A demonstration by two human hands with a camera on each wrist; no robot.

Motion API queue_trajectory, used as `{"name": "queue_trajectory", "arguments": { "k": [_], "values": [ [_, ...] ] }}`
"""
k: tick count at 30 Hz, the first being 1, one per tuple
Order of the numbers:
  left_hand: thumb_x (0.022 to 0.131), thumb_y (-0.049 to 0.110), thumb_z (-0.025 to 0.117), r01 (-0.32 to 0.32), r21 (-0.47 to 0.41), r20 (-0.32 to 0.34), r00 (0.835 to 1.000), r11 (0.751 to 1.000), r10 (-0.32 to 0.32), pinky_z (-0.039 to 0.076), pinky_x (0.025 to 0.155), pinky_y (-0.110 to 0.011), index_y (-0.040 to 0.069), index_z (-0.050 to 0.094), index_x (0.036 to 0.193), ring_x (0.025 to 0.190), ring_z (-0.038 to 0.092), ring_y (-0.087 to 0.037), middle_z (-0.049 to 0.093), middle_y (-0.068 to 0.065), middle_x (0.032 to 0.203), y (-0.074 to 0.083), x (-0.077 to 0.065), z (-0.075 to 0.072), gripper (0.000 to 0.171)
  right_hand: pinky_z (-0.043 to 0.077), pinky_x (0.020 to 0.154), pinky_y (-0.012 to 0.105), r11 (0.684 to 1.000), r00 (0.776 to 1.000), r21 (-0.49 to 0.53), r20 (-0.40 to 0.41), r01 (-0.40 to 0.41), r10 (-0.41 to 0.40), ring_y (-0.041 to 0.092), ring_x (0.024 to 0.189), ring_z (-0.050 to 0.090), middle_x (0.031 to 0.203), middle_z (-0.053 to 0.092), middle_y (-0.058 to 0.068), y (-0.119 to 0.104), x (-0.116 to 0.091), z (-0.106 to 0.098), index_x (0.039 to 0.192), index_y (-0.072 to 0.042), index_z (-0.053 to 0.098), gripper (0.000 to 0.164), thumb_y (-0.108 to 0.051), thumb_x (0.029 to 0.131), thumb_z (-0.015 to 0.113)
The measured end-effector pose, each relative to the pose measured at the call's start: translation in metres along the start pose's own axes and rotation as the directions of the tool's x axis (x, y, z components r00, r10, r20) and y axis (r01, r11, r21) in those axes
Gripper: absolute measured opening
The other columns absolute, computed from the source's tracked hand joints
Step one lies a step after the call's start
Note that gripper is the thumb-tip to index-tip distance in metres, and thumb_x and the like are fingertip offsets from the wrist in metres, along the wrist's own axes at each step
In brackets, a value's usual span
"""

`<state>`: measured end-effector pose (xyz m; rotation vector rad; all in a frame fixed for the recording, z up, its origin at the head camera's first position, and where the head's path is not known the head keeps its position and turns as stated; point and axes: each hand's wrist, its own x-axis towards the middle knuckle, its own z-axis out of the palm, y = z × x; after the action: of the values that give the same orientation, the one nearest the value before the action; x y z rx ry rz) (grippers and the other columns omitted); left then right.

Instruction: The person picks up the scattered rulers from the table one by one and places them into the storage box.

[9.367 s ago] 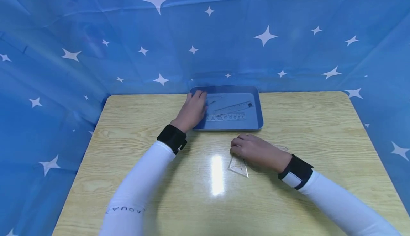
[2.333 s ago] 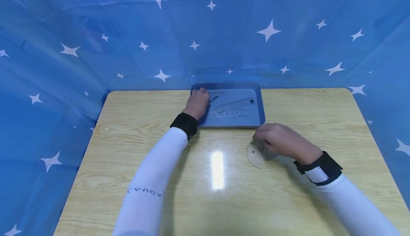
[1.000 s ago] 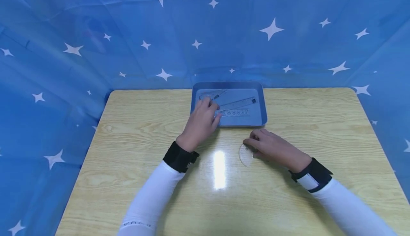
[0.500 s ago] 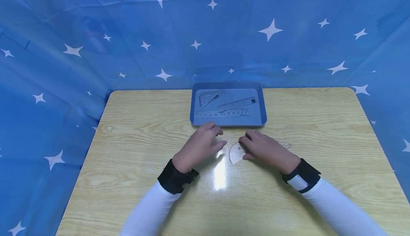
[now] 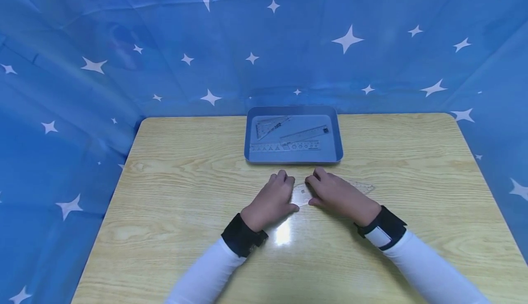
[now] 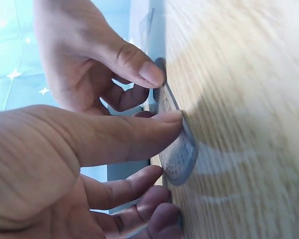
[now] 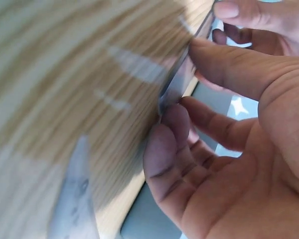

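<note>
A clear protractor (image 5: 302,195) lies low over the table, in front of the tray, with both hands on it. My left hand (image 5: 270,205) pinches its left end, thumb (image 6: 164,118) on the near edge and fingers on the far edge. At the other end my right hand (image 5: 340,196) grips it between thumb (image 7: 202,46) and curled fingers, which hide part of it. A clear, pointed piece with ruled marks (image 5: 363,187), perhaps a set square, lies on the table behind the right hand, partly covered; its tip shows in the right wrist view.
A blue tray (image 5: 294,162) stands at the table's back edge. Inside lie a clear set square (image 5: 268,126), a clear ruler (image 5: 305,134) and a stencil ruler (image 5: 270,147). A blue star-patterned cloth (image 5: 231,29) hangs behind the wooden table (image 5: 177,171).
My left hand has left the set square in the tray, come back toward the table's middle and taken the protractor's left end. My right hand has moved left with the protractor.
</note>
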<state>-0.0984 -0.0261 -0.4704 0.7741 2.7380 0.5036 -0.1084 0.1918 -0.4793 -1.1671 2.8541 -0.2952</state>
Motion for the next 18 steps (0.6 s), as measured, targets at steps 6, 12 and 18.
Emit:
{"name": "queue_trajectory", "arguments": {
  "k": [6, 12, 18],
  "values": [
    [0.081, 0.022, 0.089, 0.054, -0.037, -0.029, 0.998, 0.998, -0.055, 0.049, 0.079, -0.034, 0.001, 0.064, 0.105, 0.092, 0.048, -0.024, 0.052, -0.010, 0.104, 0.0052, 0.0036, 0.0067, 0.040, 0.054, 0.069, 0.035, 0.997, 0.999, 0.066, 0.006, -0.041, 0.041, 0.017, 0.076, 0.052, 0.098, 0.052, 0.010, -0.0014, 0.0009, 0.0004, 0.118, 0.001, 0.064, 0.044, -0.024, 0.088, 0.084],
    [0.081, 0.008, 0.084, 0.125, -0.111, -0.005, 0.992, 0.986, -0.126, 0.044, 0.070, -0.031, 0.005, 0.060, 0.095, 0.087, 0.046, -0.024, 0.048, -0.008, 0.098, 0.0092, 0.0060, 0.0048, 0.028, 0.053, 0.072, 0.037, 0.987, 0.997, 0.138, 0.002, -0.077, 0.077, 0.018, 0.080, 0.050, 0.098, 0.051, 0.010, -0.0051, 0.0032, 0.0006, 0.114, 0.002, 0.062, 0.039, -0.014, 0.086, 0.084],
    [0.082, 0.009, 0.083, 0.172, -0.120, 0.055, 0.985, 0.978, -0.166, 0.047, 0.072, -0.033, 0.005, 0.062, 0.104, 0.091, 0.048, -0.025, 0.051, -0.008, 0.103, 0.0092, 0.0090, 0.0029, 0.030, 0.051, 0.074, 0.035, 0.952, 0.988, 0.270, 0.086, -0.145, 0.127, 0.017, 0.083, 0.048, 0.099, 0.047, 0.008, -0.0056, 0.0062, 0.0006, 0.114, 0.002, 0.058, 0.036, -0.008, 0.088, 0.080]
  ]
}}
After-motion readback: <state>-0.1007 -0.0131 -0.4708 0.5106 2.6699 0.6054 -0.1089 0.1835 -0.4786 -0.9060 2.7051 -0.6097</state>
